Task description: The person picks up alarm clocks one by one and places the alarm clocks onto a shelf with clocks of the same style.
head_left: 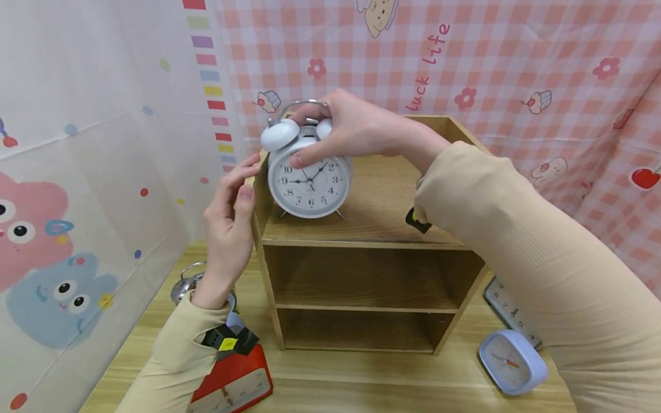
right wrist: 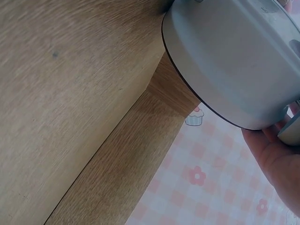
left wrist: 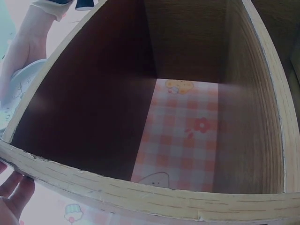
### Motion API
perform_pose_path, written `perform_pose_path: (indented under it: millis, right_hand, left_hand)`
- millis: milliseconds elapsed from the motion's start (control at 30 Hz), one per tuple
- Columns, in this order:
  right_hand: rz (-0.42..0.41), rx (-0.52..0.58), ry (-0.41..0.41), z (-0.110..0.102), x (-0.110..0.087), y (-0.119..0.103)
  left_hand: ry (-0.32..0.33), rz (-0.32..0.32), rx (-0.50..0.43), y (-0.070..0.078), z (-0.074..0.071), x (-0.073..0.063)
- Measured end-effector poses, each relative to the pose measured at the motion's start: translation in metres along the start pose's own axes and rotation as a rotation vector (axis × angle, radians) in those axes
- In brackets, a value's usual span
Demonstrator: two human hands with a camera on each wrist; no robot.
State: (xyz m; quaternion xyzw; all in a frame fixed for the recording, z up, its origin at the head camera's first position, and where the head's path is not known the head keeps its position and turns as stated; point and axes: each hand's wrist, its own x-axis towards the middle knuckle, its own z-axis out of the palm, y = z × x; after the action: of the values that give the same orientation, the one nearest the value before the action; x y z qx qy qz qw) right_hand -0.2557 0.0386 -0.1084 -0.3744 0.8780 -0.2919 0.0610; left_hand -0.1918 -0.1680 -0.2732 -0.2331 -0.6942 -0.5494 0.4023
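Observation:
A white twin-bell alarm clock (head_left: 310,198) stands at the left of the top level of a wooden shelf (head_left: 382,203), its face toward me. My right hand (head_left: 364,123) grips it from above, thumb on the front of the dial and fingers behind, near the bells. The right wrist view shows the clock's pale back (right wrist: 229,61) with fingers at its edge. At the shelf's left side, my left hand (head_left: 229,223) rests its extended fingers against the outer panel. Those fingertips (left wrist: 23,190) show beside the wooden edge in the left wrist view.
A silver twin-bell clock (head_left: 181,289) sits partly behind my left wrist, with a red clock (head_left: 237,381) in front. To the right are a lavender clock (head_left: 511,361) and a rectangular clock (head_left: 508,304), partly covered by my sleeve. Printed curtains hang behind.

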Motion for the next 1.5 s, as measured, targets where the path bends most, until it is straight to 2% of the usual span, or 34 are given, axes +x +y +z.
perform_pose_path:
  millis: [467,700,1267,1500]
  right_hand:
    - [-0.026,0.024,0.079,-0.005,-0.011,-0.003]
    - [-0.039,-0.052,0.139,-0.006,-0.022,-0.009]
    - [-0.01,-0.046,0.295,-0.006,-0.073,-0.004]
    - [0.0,-0.076,0.379,-0.002,-0.099,-0.002]
  left_hand:
    - [-0.003,0.01,0.003,-0.001,0.0,0.0]
    - [-0.004,0.015,0.005,-0.002,-0.001,0.0]
    - [-0.012,-0.004,0.001,0.003,-0.001,0.0]
    - [-0.041,-0.043,0.058,0.006,-0.006,-0.001]
